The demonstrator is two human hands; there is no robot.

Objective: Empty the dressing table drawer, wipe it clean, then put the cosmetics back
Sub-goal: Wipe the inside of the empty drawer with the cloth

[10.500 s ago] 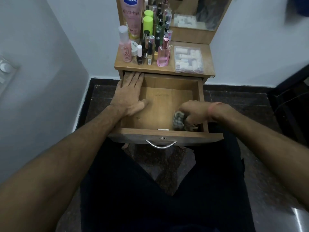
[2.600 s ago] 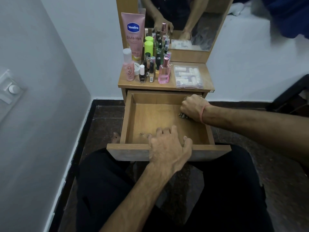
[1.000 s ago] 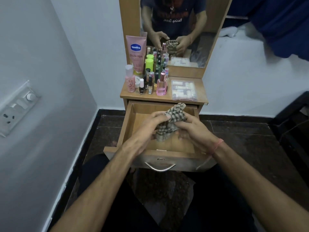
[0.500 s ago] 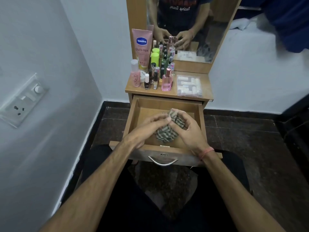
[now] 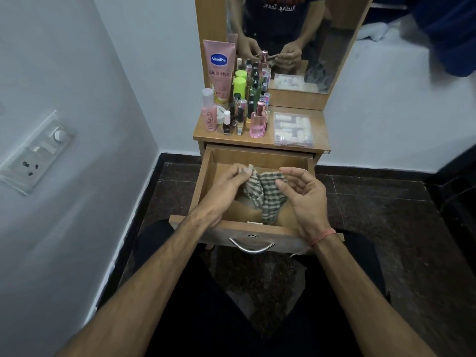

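Note:
The wooden drawer (image 5: pixel 201 186) stands pulled out, with nothing inside except a checked grey-and-white cloth (image 5: pixel 266 195) held above its floor. My left hand (image 5: pixel 226 188) pinches the cloth's upper left corner. My right hand (image 5: pixel 302 194) grips its right edge, fingers curled. The cloth hangs loosely between both hands. On the tabletop stand the cosmetics: a pink Vaseline tube (image 5: pixel 219 70), a pink bottle (image 5: pixel 209 112), green-capped bottles (image 5: pixel 239 85), nail polishes (image 5: pixel 233 119), a pink perfume bottle (image 5: pixel 258 122) and a clear box of small tubes (image 5: pixel 292 128).
A mirror (image 5: pixel 288 34) rises behind the tabletop. A white wall with a switch and socket plate (image 5: pixel 33 153) runs close on the left. The floor (image 5: pixel 386 202) is dark stone. My dark-clad legs sit under the drawer's metal handle (image 5: pixel 252 247).
The bunched cloth has been spread apart between my hands, left hand moving left and right hand right. Before that my right hand wiped the drawer's inside.

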